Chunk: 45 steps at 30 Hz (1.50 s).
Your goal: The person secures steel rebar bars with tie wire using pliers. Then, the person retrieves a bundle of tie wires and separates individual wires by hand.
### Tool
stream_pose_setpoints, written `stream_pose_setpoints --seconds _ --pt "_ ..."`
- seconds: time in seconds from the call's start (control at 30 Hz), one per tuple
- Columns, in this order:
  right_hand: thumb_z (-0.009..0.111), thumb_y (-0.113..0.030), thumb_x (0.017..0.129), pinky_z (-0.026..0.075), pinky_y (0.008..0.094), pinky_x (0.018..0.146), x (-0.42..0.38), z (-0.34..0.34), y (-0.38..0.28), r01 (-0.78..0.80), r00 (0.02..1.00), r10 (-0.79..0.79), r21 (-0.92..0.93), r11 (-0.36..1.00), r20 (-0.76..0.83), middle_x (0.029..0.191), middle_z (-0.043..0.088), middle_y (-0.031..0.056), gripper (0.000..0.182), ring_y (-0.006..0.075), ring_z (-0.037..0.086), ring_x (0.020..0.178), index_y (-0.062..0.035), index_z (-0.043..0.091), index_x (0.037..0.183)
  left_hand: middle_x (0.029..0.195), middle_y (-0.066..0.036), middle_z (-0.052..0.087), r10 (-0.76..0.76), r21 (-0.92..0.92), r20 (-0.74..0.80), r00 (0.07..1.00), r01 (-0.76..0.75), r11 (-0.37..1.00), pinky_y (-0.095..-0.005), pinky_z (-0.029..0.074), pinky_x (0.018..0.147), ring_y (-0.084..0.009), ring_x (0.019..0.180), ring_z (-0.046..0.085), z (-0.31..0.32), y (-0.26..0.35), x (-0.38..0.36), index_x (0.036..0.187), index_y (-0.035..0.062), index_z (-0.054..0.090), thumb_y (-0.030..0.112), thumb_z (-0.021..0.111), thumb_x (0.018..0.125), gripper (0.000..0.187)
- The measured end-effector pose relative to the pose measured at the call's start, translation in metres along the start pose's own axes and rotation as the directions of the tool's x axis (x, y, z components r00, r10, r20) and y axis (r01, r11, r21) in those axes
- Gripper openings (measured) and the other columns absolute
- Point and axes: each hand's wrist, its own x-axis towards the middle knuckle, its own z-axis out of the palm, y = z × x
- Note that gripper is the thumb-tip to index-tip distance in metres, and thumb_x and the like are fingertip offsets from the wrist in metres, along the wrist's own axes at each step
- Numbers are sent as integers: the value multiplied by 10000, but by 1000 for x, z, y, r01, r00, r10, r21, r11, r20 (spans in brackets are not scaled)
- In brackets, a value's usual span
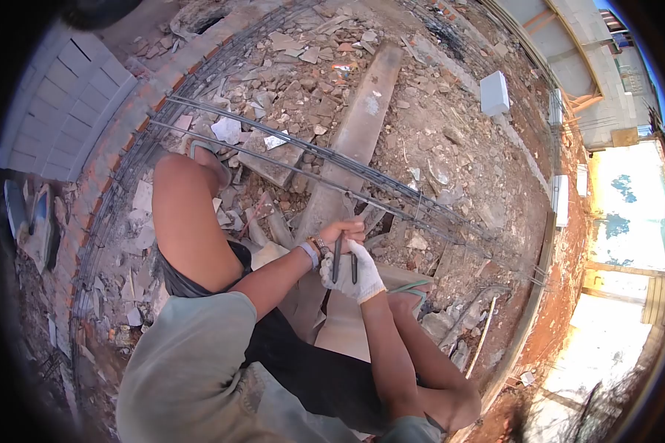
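Note:
A pair of dark-handled pincers (pixel 337 260) sits in my right hand (pixel 353 275), which wears a white knitted glove and is closed around the tool. The two handles point back toward my body and stand a little apart. My left hand (pixel 341 233), bare with bracelets at the wrist, is closed just above the glove, near the upper part of the pincers. What its fingers pinch is hidden. Just beyond both hands, long steel reinforcing bars (pixel 288 143) run across, bound by a stirrup loop toward the right. The jaws of the pincers are hard to make out.
Under the bars lies a concrete beam (pixel 372 107). Broken rubble (pixel 303 100) covers the ground. A brick edge (pixel 118 140) with more bars runs along the left, and a white block (pixel 493 94) stands at the upper right. My sandalled feet flank the work.

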Motion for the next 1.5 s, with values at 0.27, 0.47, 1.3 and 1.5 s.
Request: stream_pose_setpoints --seconds 0.27,0.47,1.3,1.5 --pt "688 -262 802 362 295 426 -14 33 -7 -124 898 -170 -602 788 -407 605 507 -4 183 133 477 473 -114 594 752 637 27 468 30 9 -253 967 -29 1000 -318 490 653 -134 626 531 14 -3 4 762 138 530 240 609 961 237" --pt "669 -245 789 490 385 576 10 -13 -6 -228 799 -462 -906 357 -383 747 642 148 241 282 616 626 -14 644 853 753 -32 591 -11 184 -654 756 174 967 -382 568 698 -236 703 651 20 -5 8 889 81 623 445 716 845 378" --pt "656 -518 872 571 347 712 24 0 58 85 890 -377 721 688 255 1027 659 130 679 235 661 813 21 507 1258 491 69 464 -51 -653 236 970 197 731 -232 423 496 -49 416 449 14 4 4 667 141 507 302 466 991 365" --pt "642 -333 917 478 246 582 17 -2 38 -152 805 -362 752 641 471 785 488 -7 532 85 492 591 27 483 1275 629 35 589 -37 -508 153 988 110 854 -295 502 624 -93 599 602 14 -5 9 729 132 550 337 561 934 290"
